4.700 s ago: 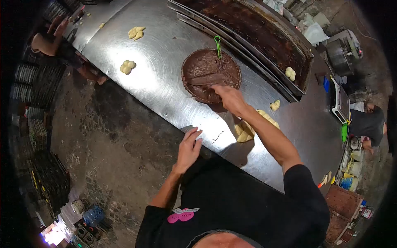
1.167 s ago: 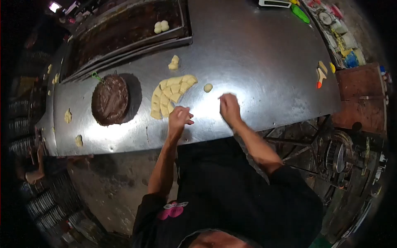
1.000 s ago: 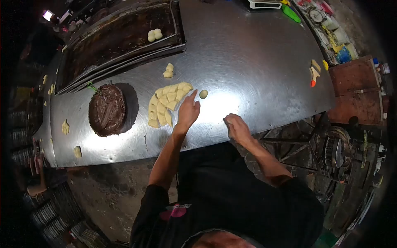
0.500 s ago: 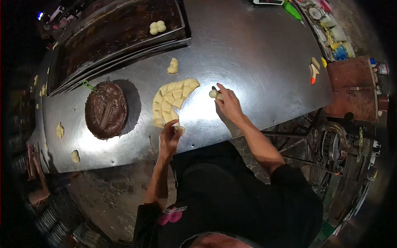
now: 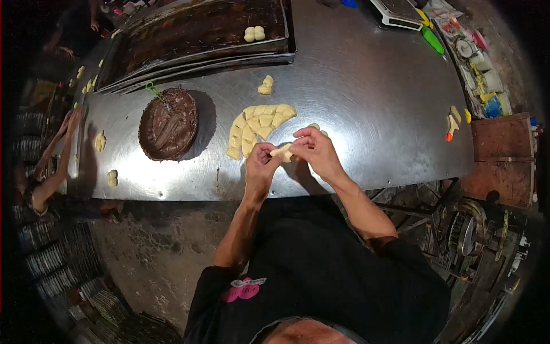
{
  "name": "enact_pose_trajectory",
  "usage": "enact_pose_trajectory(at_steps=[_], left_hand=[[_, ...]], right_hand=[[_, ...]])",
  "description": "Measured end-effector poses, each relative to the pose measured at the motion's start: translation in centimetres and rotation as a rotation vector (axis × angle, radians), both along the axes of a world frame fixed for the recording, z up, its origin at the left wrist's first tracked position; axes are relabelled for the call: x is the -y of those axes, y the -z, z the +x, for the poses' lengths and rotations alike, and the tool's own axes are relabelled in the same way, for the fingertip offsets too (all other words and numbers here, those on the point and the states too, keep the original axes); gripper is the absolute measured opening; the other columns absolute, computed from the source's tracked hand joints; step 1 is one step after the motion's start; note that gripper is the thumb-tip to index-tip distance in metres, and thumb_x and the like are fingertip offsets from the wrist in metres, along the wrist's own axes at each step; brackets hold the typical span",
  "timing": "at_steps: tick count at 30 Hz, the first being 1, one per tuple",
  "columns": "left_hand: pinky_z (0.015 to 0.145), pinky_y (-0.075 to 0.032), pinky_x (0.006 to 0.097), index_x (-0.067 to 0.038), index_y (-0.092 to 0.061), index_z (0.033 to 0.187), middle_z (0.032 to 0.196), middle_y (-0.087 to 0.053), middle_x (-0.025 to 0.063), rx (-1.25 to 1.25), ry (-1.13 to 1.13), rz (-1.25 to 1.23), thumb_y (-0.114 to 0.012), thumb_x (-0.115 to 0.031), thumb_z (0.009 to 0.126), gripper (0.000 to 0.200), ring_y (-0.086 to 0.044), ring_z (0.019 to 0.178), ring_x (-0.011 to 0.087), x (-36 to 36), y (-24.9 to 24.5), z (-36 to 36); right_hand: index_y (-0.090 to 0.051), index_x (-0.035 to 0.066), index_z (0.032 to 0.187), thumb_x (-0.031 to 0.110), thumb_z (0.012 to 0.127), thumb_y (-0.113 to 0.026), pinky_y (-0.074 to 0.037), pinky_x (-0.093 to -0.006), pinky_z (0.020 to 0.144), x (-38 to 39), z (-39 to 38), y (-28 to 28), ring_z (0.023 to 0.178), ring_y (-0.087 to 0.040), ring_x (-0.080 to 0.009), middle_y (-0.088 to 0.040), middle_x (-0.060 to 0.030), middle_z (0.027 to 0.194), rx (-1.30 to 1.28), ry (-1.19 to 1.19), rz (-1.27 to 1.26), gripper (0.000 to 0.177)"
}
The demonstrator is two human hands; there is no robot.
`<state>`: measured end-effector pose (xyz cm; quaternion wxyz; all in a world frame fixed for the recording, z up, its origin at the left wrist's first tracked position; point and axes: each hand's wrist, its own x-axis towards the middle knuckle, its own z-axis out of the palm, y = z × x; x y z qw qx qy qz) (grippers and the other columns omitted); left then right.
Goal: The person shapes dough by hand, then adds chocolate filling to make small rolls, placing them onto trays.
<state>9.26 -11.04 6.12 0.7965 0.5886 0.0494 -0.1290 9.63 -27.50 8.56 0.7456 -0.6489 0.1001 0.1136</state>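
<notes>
Between my two hands, just above the metal table, is a small piece of dough [image 5: 282, 151]. My left hand [image 5: 261, 166] pinches its left end, and the fingers of my right hand [image 5: 318, 153] close on its right end. Just beyond my right fingers sits a small dough ball [image 5: 314, 126], partly hidden by them. A curved slab of dough cut into pieces [image 5: 252, 123] lies to the upper left of my hands. Above the slab is a loose lump of dough [image 5: 266, 85].
Left of the slab stands a round pan of brown paste [image 5: 186, 117] with a green-handled tool. Stacked dark trays [image 5: 195, 34] fill the back left, with joined dough balls [image 5: 254, 34] on top. A scale [image 5: 398, 14] and a brush [image 5: 454, 121] lie right. Another person's hands [image 5: 69, 126] reach in at left.
My right hand has left the dough ball and come to the dough piece, which my left hand has raised toward the middle. The camera view has shifted, so the table appears farther right.
</notes>
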Motion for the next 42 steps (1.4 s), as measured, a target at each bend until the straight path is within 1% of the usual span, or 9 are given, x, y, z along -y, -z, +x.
enact_pose_trajectory(at_steps=[8,11,20,23,27,30,32,36,42], left_hand=[[0.08,-0.049,0.0254,0.003,-0.058,0.101,0.092,-0.062,0.0057,0.101,-0.1,-0.012,-0.064,-0.001,0.085,0.018,-0.06,0.084,0.0124,0.4,-1.6,-0.5],[0.079,-0.048,0.0245,0.002,-0.058,0.1,0.092,-0.063,0.007,0.064,-0.119,-0.04,-0.063,-0.003,0.087,0.015,-0.06,0.085,0.0115,-0.9,-1.7,-0.8],[0.093,-0.043,0.028,0.001,-0.055,0.127,0.121,-0.06,0.0084,-0.002,-0.208,-0.228,-0.046,-0.019,0.099,0.035,-0.056,0.107,0.0151,-5.3,-1.6,-2.1],[0.105,-0.035,0.0355,0.004,-0.045,0.134,0.138,-0.047,0.018,0.075,-0.304,0.219,-0.042,-0.025,0.1,0.045,-0.044,0.128,0.0279,-5.8,1.7,-2.5],[0.108,-0.031,0.0378,0.004,-0.039,0.138,0.146,-0.035,0.0224,0.181,-0.323,0.681,-0.049,-0.022,0.096,0.05,-0.036,0.135,0.0349,-8.5,2.0,-2.7],[0.107,-0.033,0.0384,-0.002,-0.041,0.139,0.148,-0.031,0.0218,0.22,-0.349,0.579,-0.059,-0.008,0.088,0.055,-0.036,0.134,0.0363,-12.9,0.3,-3.1],[0.104,-0.037,0.0371,-0.002,-0.055,0.126,0.139,-0.044,0.0198,0.171,-0.382,0.588,-0.059,-0.008,0.088,0.039,-0.045,0.127,0.0347,-15.9,1.0,-3.3],[0.093,-0.045,0.0336,-0.002,-0.062,0.117,0.13,-0.055,0.0162,0.036,-0.441,0.569,-0.058,-0.008,0.089,0.029,-0.056,0.115,0.0279,-21.0,2.0,-3.7],[0.091,-0.046,0.0305,-0.002,-0.061,0.118,0.129,-0.055,0.0142,-0.051,-0.466,0.541,-0.055,-0.007,0.091,0.028,-0.056,0.113,0.023,-26.4,2.1,-4.5]], right_hand=[[-0.064,-0.003,0.099,0.008,0.087,-0.065,-0.05,-0.0238,0.073,-1.3,-0.3,-2.9,0.083,-0.062,-0.0103,-0.065,-0.0047,0.086,0.033,-0.031,0.164,0.016],[-0.063,-0.004,0.103,0.008,0.088,-0.065,-0.051,-0.0231,0.071,-1.6,-0.3,-2.5,0.083,-0.062,-0.0106,-0.065,-0.006,0.088,0.205,-0.205,-0.167,0.02],[-0.05,0.0,0.124,0.004,0.091,-0.058,-0.053,-0.0294,0.08,-8.1,1.2,-1.3,0.091,-0.062,-0.0169,-0.063,-0.0096,0.098,-0.209,-0.165,0.636,0.034],[-0.042,0.002,0.135,0.008,0.093,-0.056,-0.047,-0.0291,0.084,-11.6,1.8,1.0,0.092,-0.059,-0.0162,-0.061,-0.0081,0.103,-0.236,-0.06,0.676,0.045],[-0.042,0.007,0.136,0.006,0.093,-0.053,-0.048,-0.0302,0.077,-16.0,4.6,2.4,0.089,-0.058,-0.0161,-0.062,-0.0061,0.101,-0.229,-0.072,0.548,0.045],[-0.044,0.006,0.132,0.001,0.091,-0.049,-0.048,-0.0332,0.079,-20.2,10.4,1.8,0.089,-0.06,-0.0219,-0.063,-0.01,0.102,0.019,-0.348,-0.152,0.042],[-0.047,0.005,0.128,-0.001,0.086,-0.049,-0.048,-0.038,0.077,-22.9,13.8,3.1,0.09,-0.061,-0.0315,-0.063,-0.0152,0.106,0.714,-0.601,-0.763,0.042],[-0.051,0.007,0.12,0.008,0.083,-0.05,-0.049,-0.0445,0.078,-28.2,17.3,4.8,0.095,-0.062,-0.0352,-0.065,-0.0189,0.101,1.195,-1.007,-1.026,0.037],[-0.053,0.01,0.121,-0.002,0.076,-0.052,-0.05,-0.0452,0.078,-29.8,19.2,2.0,0.092,-0.063,-0.038,-0.066,-0.0189,0.096,0.567,-1.374,-0.985,0.046]])
